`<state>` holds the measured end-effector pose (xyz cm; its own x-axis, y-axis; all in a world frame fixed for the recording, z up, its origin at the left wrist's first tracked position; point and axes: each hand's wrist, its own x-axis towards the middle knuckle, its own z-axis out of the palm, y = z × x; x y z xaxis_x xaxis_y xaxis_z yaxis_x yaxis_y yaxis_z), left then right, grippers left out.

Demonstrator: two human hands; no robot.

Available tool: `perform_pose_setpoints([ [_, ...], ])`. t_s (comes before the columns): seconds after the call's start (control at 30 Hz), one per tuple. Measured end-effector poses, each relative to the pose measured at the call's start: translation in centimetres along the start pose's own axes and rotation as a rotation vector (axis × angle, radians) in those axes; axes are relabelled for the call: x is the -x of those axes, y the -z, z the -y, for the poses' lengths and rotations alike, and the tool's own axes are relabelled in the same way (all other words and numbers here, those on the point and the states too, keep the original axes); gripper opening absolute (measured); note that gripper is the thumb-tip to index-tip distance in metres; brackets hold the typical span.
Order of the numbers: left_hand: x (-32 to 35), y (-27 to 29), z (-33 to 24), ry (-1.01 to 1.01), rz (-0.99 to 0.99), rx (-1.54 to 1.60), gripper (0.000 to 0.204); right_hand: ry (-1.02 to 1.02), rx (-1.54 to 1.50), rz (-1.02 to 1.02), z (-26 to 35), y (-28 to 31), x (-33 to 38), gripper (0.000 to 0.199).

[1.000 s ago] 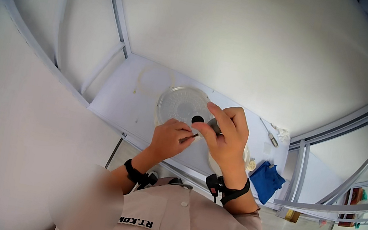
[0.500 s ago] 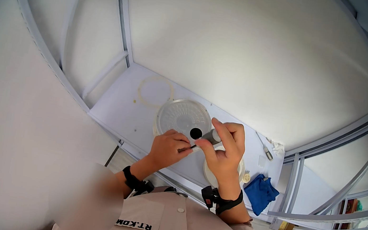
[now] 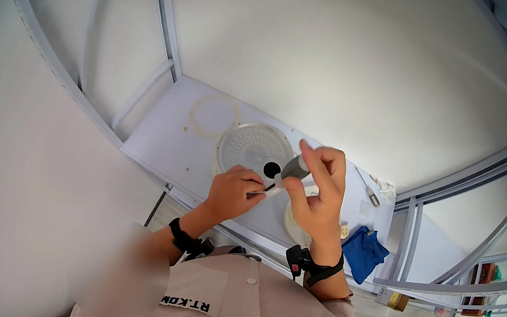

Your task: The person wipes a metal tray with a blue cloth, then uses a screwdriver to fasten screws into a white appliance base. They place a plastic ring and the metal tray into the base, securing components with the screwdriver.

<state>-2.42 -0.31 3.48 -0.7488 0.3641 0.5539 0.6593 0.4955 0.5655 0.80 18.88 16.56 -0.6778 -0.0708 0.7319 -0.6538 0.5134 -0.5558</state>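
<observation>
My right hand [image 3: 320, 192] is closed around a stubby grey cylinder [image 3: 294, 168] with a paler lower end, tilted down toward my left hand. Whether it is a bottle or a tool handle, I cannot tell. With fingertips pinched together, my left hand [image 3: 236, 192] holds a thin dark piece [image 3: 256, 194] just below the cylinder's end. Beyond both hands lies a round translucent disc [image 3: 248, 148] with a radial pattern, and a black round spot [image 3: 271, 170] shows at its near right. A second round, whitish piece [image 3: 293, 221] is partly hidden under my right hand.
On the white table [image 3: 169, 145] a pale thin ring [image 3: 193, 109] lies at the far left. To the right are a blue cloth [image 3: 364, 256], a thin-shafted tool with a grey handle [image 3: 372, 196] and a small cream-coloured piece [image 3: 344, 231]. White frame posts [image 3: 405, 239] stand at the table's right end.
The view has shifted slightly, so the table sits higher. My right hand has lifted the grey cylinder a little away from my left fingers and tilted it. My left hand keeps its pinch.
</observation>
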Motion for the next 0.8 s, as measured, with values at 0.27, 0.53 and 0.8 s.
perform_pose_setpoints([
  [0.27, -0.1, 0.1, 0.2, 0.027, 0.042, 0.018, 0.008, -0.044, -0.012, 0.051, -0.3, 0.4, 0.0, 0.041],
  [0.53, 0.0, 0.1, 0.3, 0.028, 0.044, 0.021, 0.007, -0.067, -0.275, 0.014, 0.7, -0.6, -0.8, 0.045],
  [0.8, -0.3, 0.2, -0.1, 0.055, 0.050, 0.026, 0.013, 0.000, 0.037, 0.015, 0.1, -0.1, 0.2, 0.044],
])
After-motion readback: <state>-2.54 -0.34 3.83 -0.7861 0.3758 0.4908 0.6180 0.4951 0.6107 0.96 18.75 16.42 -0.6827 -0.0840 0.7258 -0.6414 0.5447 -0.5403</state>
